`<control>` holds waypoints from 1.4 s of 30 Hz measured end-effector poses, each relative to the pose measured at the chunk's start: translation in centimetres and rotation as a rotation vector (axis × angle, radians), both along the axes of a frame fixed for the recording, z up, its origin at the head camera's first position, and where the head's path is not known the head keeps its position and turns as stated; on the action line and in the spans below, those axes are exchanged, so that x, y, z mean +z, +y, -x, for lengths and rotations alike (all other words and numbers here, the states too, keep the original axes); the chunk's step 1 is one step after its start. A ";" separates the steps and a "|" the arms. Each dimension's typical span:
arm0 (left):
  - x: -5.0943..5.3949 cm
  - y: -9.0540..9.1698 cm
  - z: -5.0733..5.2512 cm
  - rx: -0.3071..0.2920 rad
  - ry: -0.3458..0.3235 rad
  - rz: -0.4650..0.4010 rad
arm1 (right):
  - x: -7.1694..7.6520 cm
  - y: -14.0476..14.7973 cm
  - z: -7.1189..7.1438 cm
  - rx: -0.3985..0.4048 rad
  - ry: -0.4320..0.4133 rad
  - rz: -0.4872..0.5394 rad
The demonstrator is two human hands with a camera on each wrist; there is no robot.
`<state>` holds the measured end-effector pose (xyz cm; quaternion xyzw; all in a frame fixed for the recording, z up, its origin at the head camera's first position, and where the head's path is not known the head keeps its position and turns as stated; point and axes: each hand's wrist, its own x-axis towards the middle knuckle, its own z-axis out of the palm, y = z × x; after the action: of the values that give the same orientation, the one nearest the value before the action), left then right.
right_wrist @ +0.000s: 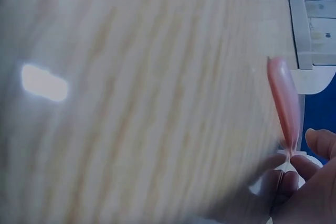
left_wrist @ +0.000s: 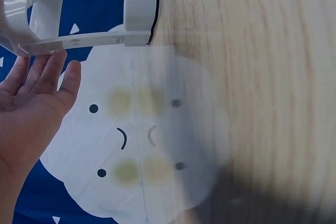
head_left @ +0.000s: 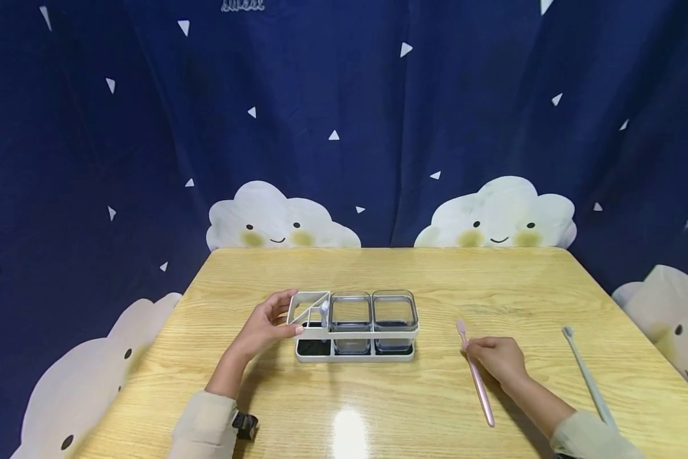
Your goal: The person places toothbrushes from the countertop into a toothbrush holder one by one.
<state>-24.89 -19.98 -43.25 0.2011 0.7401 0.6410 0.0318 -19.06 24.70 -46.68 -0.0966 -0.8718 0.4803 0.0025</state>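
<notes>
Two hands, one white rack, two clear cups and two toothbrushes share the table. The left hand (head_left: pixel 268 324) grips the left end of the rack (head_left: pixel 372 335), thumb at the front, fingers farther back. The two cups (head_left: pixel 351 312) sit side by side in the rack, right of a divided section. The right hand (head_left: pixel 497 358) has its fingers at the neck of the pink toothbrush (head_left: pixel 478 382); I cannot tell whether it is pinched. A grey-green toothbrush (head_left: pixel 587 373) lies farther right. The tabletop (head_left: pixel 286 401) is glossy pale wood; behind hangs dark blue cloth (head_left: pixel 372 95) with white triangles and smiling clouds (head_left: pixel 277 217).
</notes>
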 end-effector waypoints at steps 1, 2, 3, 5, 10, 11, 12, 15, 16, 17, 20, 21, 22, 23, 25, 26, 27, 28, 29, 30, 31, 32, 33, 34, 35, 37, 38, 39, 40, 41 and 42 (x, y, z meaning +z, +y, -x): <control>0.0 0.0 0.0 0.001 0.001 0.002 | 0.0 -0.1 0.0 0.007 0.003 -0.006; -0.1 0.0 0.1 0.000 0.003 0.003 | 0.0 -0.1 0.1 0.013 0.003 -0.002; -0.1 -0.1 0.1 0.001 0.004 0.004 | 0.1 -0.2 0.1 0.013 -0.002 0.011; -0.1 -0.1 0.1 0.002 0.002 0.003 | 0.1 -0.4 0.1 0.029 0.023 -0.012; -0.1 0.0 0.1 0.001 0.005 0.001 | 0.1 -0.9 0.0 0.032 0.045 -0.008; -0.1 0.0 0.1 0.003 0.006 0.004 | 0.1 -1.0 -0.1 0.029 0.045 -0.004; -0.1 0.0 0.1 0.003 0.006 0.005 | 0.1 -1.1 -0.1 0.027 0.045 -0.002; 0.1 0.0 -0.1 0.006 0.007 0.013 | 0.0 -1.2 -0.1 0.029 0.048 -0.019; 0.1 0.0 -0.1 0.007 0.008 0.014 | -0.1 -1.3 -0.1 0.027 0.048 -0.027; 0.1 0.0 -0.1 0.008 0.008 0.014 | -0.1 -1.3 -0.1 0.022 0.046 -0.024; 0.1 0.0 -0.1 0.009 0.007 0.014 | -0.2 -1.4 -0.1 0.025 0.056 -0.042; 0.1 0.0 -0.1 0.010 0.006 0.015 | -0.3 -1.4 -0.1 0.027 0.061 -0.047; 0.1 0.0 -0.1 0.011 0.005 0.014 | -0.4 -1.4 -0.1 0.030 0.069 -0.053; 0.1 0.0 -0.1 0.009 0.005 0.014 | -0.5 -1.4 -0.1 0.033 0.077 -0.066; 0.1 0.0 -0.1 0.009 0.005 0.013 | -0.5 -1.4 -0.1 0.041 0.095 -0.101; 0.1 0.0 -0.1 0.010 0.006 0.012 | -0.6 -1.4 -0.1 0.044 0.098 -0.109; 0.2 0.0 -0.1 0.010 0.007 0.009 | -0.6 -1.4 0.0 0.044 0.101 -0.122; 0.2 0.0 -0.1 0.010 0.008 0.007 | -0.6 -1.4 0.0 0.044 0.102 -0.128; 0.2 0.0 -0.1 0.011 0.009 0.006 | -0.6 -1.5 0.0 0.044 0.100 -0.135; 0.2 0.0 -0.1 0.012 0.008 0.005 | -0.5 -1.5 0.0 0.045 0.094 -0.129; 0.2 0.0 -0.1 0.011 0.009 0.004 | -0.5 -1.5 0.0 0.041 0.087 -0.124; 0.2 0.0 -0.1 0.009 0.009 0.003 | -0.5 -1.5 0.0 0.036 0.079 -0.118; 0.2 0.0 -0.1 0.007 0.008 0.001 | -0.5 -1.5 0.1 0.031 0.071 -0.110; 0.1 0.0 0.0 0.005 0.008 0.000 | -0.4 -1.5 0.1 0.032 0.069 -0.109; 0.1 0.0 0.0 0.003 0.008 -0.001 | -0.4 -1.5 0.1 0.032 0.065 -0.108; 0.1 0.0 0.0 -0.002 0.008 -0.003 | -0.5 -1.5 0.2 0.016 0.065 -0.119; 0.1 0.0 0.0 -0.004 0.007 -0.004 | -0.5 -1.5 0.2 0.010 0.068 -0.124; 0.1 0.0 0.0 -0.005 0.006 -0.004 | -0.5 -1.6 0.2 0.004 0.070 -0.129; 0.0 -0.1 0.0 -0.008 0.006 -0.004 | -0.5 -1.6 0.2 -0.003 0.072 -0.134; 0.0 -0.1 0.0 -0.010 0.005 -0.003 | -0.5 -1.6 0.2 -0.015 0.069 -0.131; 0.0 -0.1 0.0 -0.011 0.003 -0.002 | -0.6 -1.7 0.2 -0.027 0.067 -0.129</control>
<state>-24.90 -20.05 -43.22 0.2062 0.7384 0.6412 0.0339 -19.24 23.02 -47.27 -0.0919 -0.8989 0.4261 0.0443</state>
